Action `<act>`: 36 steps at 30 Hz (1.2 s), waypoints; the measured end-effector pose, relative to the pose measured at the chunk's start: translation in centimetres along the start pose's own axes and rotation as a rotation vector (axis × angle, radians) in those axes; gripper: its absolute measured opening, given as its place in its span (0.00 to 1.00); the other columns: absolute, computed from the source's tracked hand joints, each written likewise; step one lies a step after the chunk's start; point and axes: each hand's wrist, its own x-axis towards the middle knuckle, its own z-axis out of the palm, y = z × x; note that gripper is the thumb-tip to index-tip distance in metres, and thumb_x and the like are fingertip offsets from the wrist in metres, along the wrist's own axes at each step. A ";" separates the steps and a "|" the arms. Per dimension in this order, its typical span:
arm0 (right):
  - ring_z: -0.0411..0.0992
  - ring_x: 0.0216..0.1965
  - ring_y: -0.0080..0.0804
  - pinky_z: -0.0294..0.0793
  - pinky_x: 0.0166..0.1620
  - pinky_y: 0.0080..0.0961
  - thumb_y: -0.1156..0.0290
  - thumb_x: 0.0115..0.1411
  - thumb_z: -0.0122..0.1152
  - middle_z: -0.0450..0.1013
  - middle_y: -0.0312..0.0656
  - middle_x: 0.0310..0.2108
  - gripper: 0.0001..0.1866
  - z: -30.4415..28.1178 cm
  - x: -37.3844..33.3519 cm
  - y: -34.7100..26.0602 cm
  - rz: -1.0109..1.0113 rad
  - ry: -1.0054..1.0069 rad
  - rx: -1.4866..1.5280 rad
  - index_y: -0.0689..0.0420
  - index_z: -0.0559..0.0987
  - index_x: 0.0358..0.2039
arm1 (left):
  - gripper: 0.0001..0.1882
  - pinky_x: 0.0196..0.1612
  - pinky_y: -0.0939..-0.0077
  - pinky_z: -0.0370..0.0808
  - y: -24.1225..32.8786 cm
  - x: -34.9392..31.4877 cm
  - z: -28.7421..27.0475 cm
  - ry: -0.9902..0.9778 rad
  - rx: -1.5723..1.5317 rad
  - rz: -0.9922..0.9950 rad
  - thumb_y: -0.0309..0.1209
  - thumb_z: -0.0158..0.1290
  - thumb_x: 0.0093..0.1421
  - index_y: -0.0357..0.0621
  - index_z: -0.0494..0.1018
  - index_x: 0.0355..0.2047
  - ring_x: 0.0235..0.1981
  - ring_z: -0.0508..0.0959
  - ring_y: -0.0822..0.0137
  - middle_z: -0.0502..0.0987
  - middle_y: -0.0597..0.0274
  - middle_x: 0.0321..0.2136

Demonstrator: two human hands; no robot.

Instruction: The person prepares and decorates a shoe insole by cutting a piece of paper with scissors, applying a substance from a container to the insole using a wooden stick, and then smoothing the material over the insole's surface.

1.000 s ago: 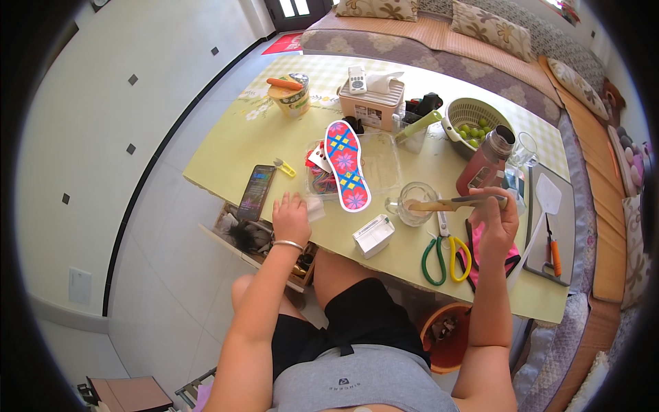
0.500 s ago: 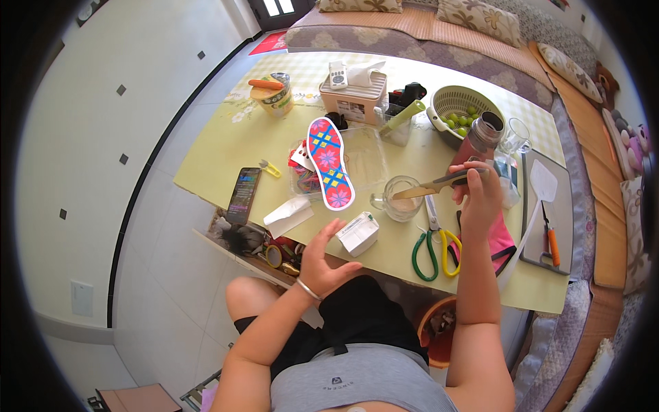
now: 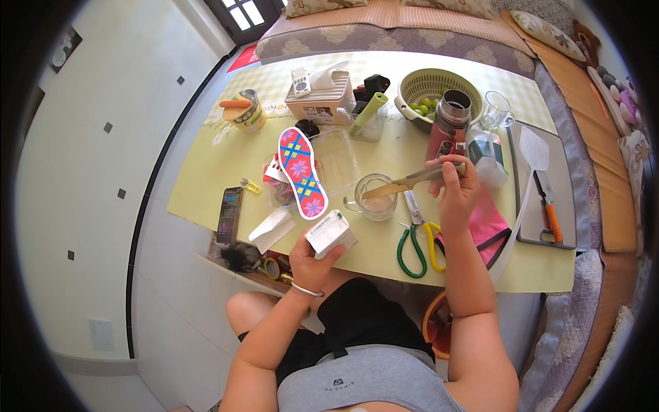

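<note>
My left hand is closed round a small white carton, held at the table's near edge. In my right hand is a knife with a tan-looking blade, pinched by its handle. The blade points left, its tip over or inside the mouth of a glass mug; whether it touches the contents I cannot tell. Something pale lies in the mug. Right of the mug are scissors with one green and one yellow handle. A patterned insole rests beyond my left hand.
A thermos stands open behind my right hand, beside a green colander with green fruit. Farther right, a cutting board bears a white spatula and an orange-handled knife. A phone and folded paper lie left.
My left hand, open beside the carton before, has closed on it and drawn it left toward me. The knife stays at the mug in my right hand. The whole view has shifted slightly.
</note>
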 end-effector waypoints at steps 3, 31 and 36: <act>0.69 0.21 0.15 0.66 0.25 0.11 0.71 0.68 0.53 0.78 0.43 0.36 0.07 0.3 -0.3 -0.7 -0.045 -0.023 -0.041 0.61 0.73 0.42 | 0.27 0.49 0.72 0.76 2.9 2.0 0.2 -0.071 0.092 -0.001 0.22 0.67 0.50 0.32 0.71 0.50 0.45 0.79 0.68 0.80 0.57 0.43; 0.70 0.25 0.14 0.71 0.28 0.12 0.75 0.66 0.55 0.78 0.40 0.35 0.07 0.4 -1.2 -1.6 -0.214 -0.130 -0.175 0.65 0.73 0.42 | 0.18 0.34 0.59 0.73 10.8 9.4 2.5 -0.483 1.059 0.144 0.34 0.67 0.44 0.33 0.74 0.29 0.29 0.78 0.45 0.77 0.43 0.26; 0.70 0.24 0.14 0.71 0.28 0.12 0.75 0.66 0.55 0.78 0.40 0.34 0.08 0.4 -1.2 -1.7 -0.221 -0.131 -0.192 0.65 0.73 0.42 | 0.18 0.37 0.56 0.74 10.8 9.8 2.6 -0.499 1.106 0.136 0.36 0.65 0.45 0.34 0.74 0.29 0.31 0.78 0.45 0.78 0.44 0.26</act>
